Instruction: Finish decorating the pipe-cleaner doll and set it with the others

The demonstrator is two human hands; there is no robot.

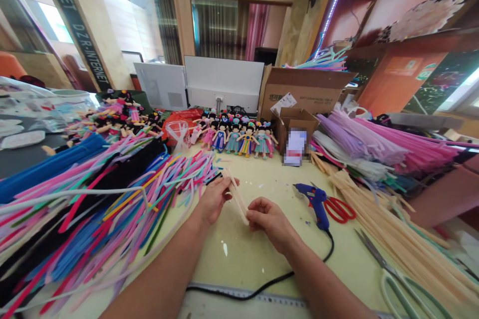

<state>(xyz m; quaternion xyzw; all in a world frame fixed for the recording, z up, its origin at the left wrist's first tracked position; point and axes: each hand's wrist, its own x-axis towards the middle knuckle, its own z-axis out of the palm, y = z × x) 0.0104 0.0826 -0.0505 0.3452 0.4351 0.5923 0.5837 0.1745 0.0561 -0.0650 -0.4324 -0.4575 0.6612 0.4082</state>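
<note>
Between my two hands runs a small bundle of beige pipe cleaners (237, 197), held at a slant above the table. My left hand (215, 198) pinches its upper end between thumb and fingers. At the lower end, my right hand (267, 219) closes thumb and forefinger on the same strips. How many strips there are I cannot tell. A blue glue gun (316, 204) lies to the right of my right hand, its black cord curving toward the table's front. Beside it are red-handled scissors (340, 209).
Larger scissors with pale green handles (391, 274) lie at right, near long beige pipe cleaners (404, 239). Coloured pipe cleaners (123, 209) cover the left. Several small dolls (234, 137) stand at the back beside a cardboard box (299, 92). A ruler (239, 296) lies along the front.
</note>
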